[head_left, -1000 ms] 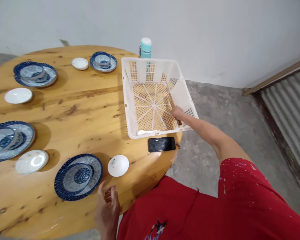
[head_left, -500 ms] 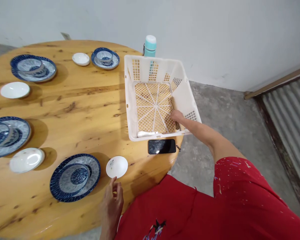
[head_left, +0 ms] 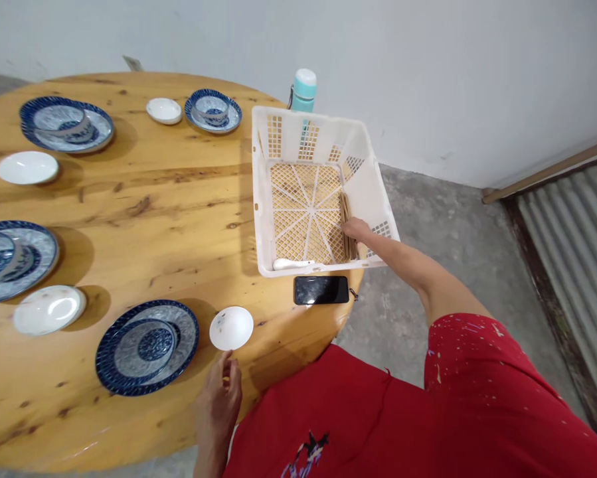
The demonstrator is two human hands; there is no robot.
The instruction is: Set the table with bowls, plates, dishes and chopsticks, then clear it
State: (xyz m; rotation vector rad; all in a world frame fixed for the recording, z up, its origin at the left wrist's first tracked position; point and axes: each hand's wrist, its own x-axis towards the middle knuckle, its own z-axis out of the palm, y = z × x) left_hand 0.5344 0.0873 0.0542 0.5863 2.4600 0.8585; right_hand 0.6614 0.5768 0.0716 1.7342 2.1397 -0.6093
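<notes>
Inside a white plastic basket [head_left: 273,269], my right hand [head_left: 356,230] is closed on brown chopsticks [head_left: 347,207] lying along the right wall. A white spoon [head_left: 291,264] rests at the basket's near side. My left hand [head_left: 221,395] hovers at the table's near edge, empty, its fingers apart and loosely bent. Just beyond those fingertips is a small white dish [head_left: 231,328]. To its left sits a blue-rimmed plate [head_left: 121,374] with a matching bowl [head_left: 153,348] on it.
A black phone [head_left: 321,290] lies in front of the basket, and a turquoise bottle [head_left: 304,89] stands behind it. More blue plates [head_left: 46,234] with bowls and white dishes [head_left: 28,167] are spread over the wooden table [head_left: 178,226]. A wall [head_left: 402,73] rises behind.
The view has shifted slightly. My right hand stays at the chopsticks, which now look a little more spread out. My left hand stays by the white dish.
</notes>
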